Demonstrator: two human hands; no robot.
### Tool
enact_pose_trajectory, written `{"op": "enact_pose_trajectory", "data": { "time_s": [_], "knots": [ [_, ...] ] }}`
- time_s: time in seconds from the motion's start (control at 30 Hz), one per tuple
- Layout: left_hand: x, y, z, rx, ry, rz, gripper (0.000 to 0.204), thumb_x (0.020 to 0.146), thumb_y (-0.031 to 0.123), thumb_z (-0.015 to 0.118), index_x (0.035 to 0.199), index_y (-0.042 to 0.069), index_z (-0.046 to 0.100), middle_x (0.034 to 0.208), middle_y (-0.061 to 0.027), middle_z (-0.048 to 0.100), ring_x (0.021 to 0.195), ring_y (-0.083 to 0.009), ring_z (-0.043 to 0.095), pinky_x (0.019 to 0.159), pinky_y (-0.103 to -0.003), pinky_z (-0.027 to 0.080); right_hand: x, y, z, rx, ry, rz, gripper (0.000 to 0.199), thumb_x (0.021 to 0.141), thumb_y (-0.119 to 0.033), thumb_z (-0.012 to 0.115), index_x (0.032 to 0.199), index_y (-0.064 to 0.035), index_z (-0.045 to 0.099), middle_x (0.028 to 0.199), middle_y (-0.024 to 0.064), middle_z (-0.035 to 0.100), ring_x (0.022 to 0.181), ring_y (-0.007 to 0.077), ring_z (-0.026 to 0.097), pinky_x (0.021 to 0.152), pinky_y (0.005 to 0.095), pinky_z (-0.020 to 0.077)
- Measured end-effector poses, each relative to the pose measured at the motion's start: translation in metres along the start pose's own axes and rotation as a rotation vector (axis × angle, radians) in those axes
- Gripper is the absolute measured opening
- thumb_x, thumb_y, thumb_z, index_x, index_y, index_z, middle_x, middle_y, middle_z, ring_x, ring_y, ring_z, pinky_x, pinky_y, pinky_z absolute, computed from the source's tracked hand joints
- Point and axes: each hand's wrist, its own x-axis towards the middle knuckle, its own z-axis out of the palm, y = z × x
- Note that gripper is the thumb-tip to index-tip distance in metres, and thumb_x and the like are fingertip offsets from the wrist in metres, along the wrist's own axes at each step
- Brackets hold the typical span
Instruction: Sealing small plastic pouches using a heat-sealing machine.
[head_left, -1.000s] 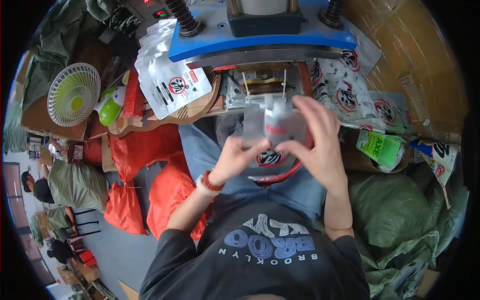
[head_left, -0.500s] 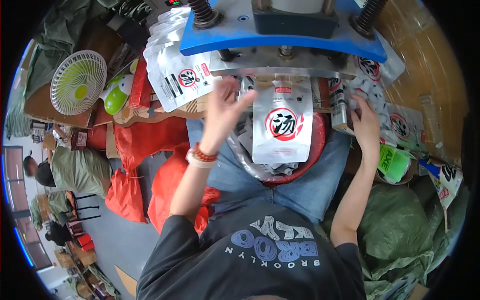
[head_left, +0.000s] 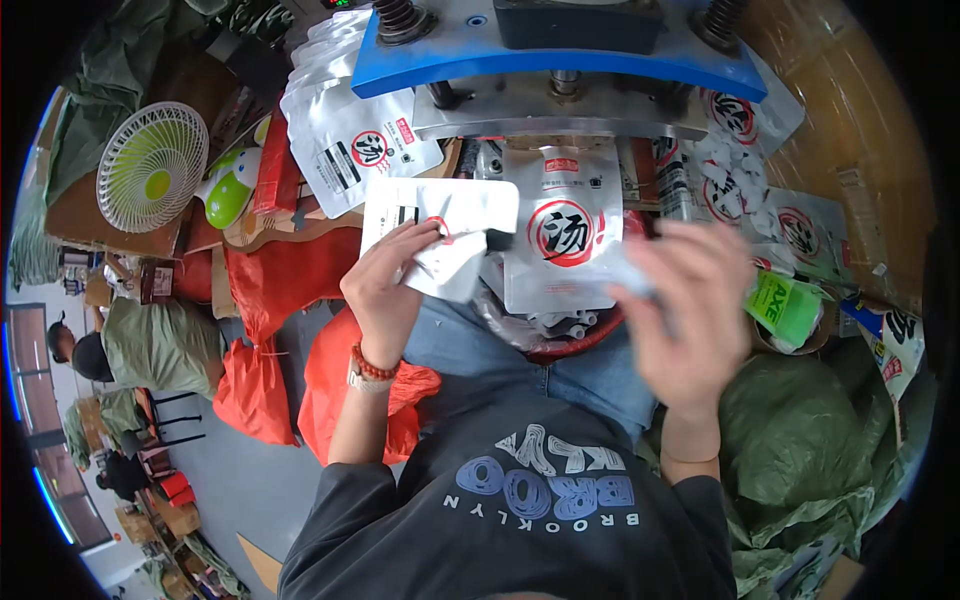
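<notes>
My left hand (head_left: 385, 290) grips a silver-white pouch (head_left: 445, 230) by its lower edge and holds it tilted, just left of the machine. A second silver pouch (head_left: 560, 235), with a red ring and a black mark on it, hangs upright under the metal plate of the blue press (head_left: 560, 45). My right hand (head_left: 690, 310) is blurred with motion to the lower right of that pouch, its fingers spread. A grey streak lies across the fingers, and I cannot tell whether the hand holds anything. A red basin (head_left: 575, 340) sits on my lap below the hanging pouch.
A stack of silver pouches (head_left: 345, 130) leans at the press's left, and more pouches (head_left: 760, 170) lie at its right. A small fan (head_left: 150, 165), red bags (head_left: 275, 290), a green box (head_left: 785, 305) and green sacks (head_left: 810, 440) surround me. People sit far left (head_left: 150, 345).
My left hand has come back from the pouch stack holding a pouch. My right hand has swung from the right side of the press in toward the hanging pouch.
</notes>
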Motion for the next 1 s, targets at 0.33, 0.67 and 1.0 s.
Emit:
{"op": "enact_pose_trajectory", "data": {
  "time_s": [0.33, 0.67, 1.0],
  "knots": [
    [0.016, 0.067, -0.011, -0.445, -0.465, 0.037, 0.020, 0.077, 0.009, 0.072, 0.093, -0.004, 0.072, 0.086, -0.0149, 0.072, 0.076, -0.0239, 0.070, 0.068, -0.027, 0.054, 0.010, -0.021, -0.016, 0.255, -0.201, 0.057, 0.037, 0.067, -0.017, 0.077, 0.101, -0.0024, 0.071, 0.096, 0.0081, 0.063, 0.095, 0.0270, 0.062, 0.108, 0.0490, 0.0361],
    [0.046, 0.037, 0.080, -1.280, -0.480, -0.988, 0.022, 0.090, 0.005, 0.065, 0.111, -0.003, 0.064, 0.100, -0.0093, 0.070, 0.085, -0.0140, 0.069, 0.076, -0.029, 0.056, 0.008, 0.071, -0.028, -0.147, 0.074, 0.500, 0.028, 0.094, -0.010, 0.058, 0.120, -0.0014, 0.061, 0.114, 0.0139, 0.064, 0.106, 0.0291, 0.060, 0.095, 0.0349, 0.0435],
    [0.052, -0.014, 0.053, -0.407, -0.123, -0.473, 0.099, 0.075, 0.043, 0.081, 0.145, -0.004, 0.029, 0.141, -0.0243, 0.041, 0.134, -0.0327, 0.039, 0.108, -0.043, 0.034, -0.052, 0.161, 0.008, -0.304, -0.134, 0.612, 0.024, 0.088, -0.004, 0.060, 0.112, -0.0037, 0.060, 0.096, 0.0146, 0.064, 0.082, 0.0284, 0.064, 0.076, 0.0362, 0.0485]
  ]
}}
